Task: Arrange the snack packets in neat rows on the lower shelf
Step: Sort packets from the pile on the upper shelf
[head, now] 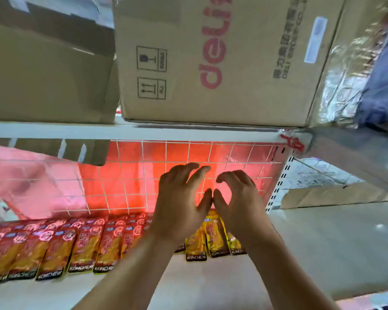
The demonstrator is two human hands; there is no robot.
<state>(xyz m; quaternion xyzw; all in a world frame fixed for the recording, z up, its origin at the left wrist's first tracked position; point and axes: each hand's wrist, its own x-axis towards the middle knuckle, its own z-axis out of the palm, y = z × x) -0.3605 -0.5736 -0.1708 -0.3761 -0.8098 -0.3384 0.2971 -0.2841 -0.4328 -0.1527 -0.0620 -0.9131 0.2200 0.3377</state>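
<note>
A large cardboard carton printed "deli" (222, 63) sits on the upper shelf (143, 132), with a plain cardboard box (45, 74) just beside it on the left. Below them a white wire grid (132, 175), with red behind it, backs the lower shelf (199, 283).

Red-topped KONCHEW snack packets (61, 249) lie flat in overlapping rows along the back of that shelf, from the left edge to the left wrist. A few yellow KONCHEW packets (214, 238) lie side by side at the right end of the rows, showing between the two wrists.

The left hand (179, 204) and right hand (242, 202) are raised in front of the grid, above the yellow packets. Their fingers are loosely curved and hold nothing, and the thumbs almost meet.
</note>
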